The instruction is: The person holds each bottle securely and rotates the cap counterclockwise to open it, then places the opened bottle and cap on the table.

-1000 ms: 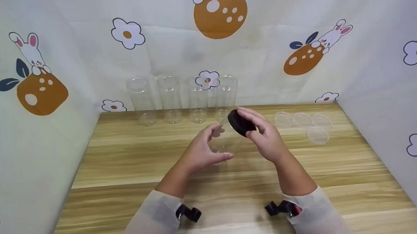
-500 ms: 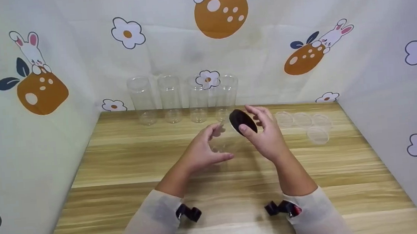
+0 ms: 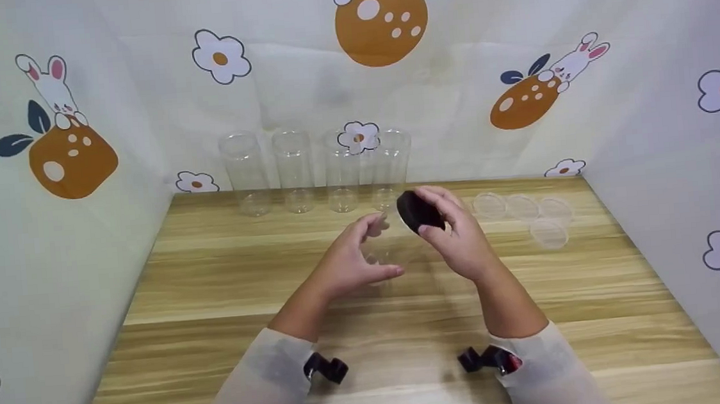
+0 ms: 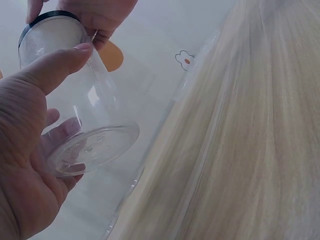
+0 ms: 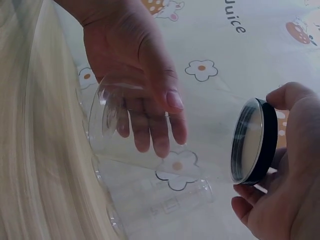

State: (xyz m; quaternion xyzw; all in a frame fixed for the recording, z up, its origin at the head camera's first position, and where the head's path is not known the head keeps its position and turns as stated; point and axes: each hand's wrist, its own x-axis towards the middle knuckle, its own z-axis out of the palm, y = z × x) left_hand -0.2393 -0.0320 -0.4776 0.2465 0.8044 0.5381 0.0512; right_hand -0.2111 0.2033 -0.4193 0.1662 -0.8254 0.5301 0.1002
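Observation:
A clear plastic jar (image 5: 200, 125) lies tilted between the hands, above the table, with a black screw lid (image 3: 420, 212) on its mouth. My left hand (image 3: 348, 254) grips the jar's body near its base, thumb on one side and fingers curled behind, as the left wrist view shows. In the right wrist view those fingers (image 5: 142, 130) show through the clear wall. My right hand (image 3: 462, 232) holds the black lid by its rim, thumb on the near side and fingers on the far side.
Several clear, open-topped jars (image 3: 296, 168) stand in a row at the table's back edge. Several clear round discs (image 3: 549, 233) lie at the back right of the wooden table (image 3: 217, 342). Patterned cloth walls (image 3: 135, 117) enclose the back and sides.
Half a second ago the right fingers were lifted off the lid's rim with the thumb across its top; now they grip the rim again. The left hand and jar have barely moved.

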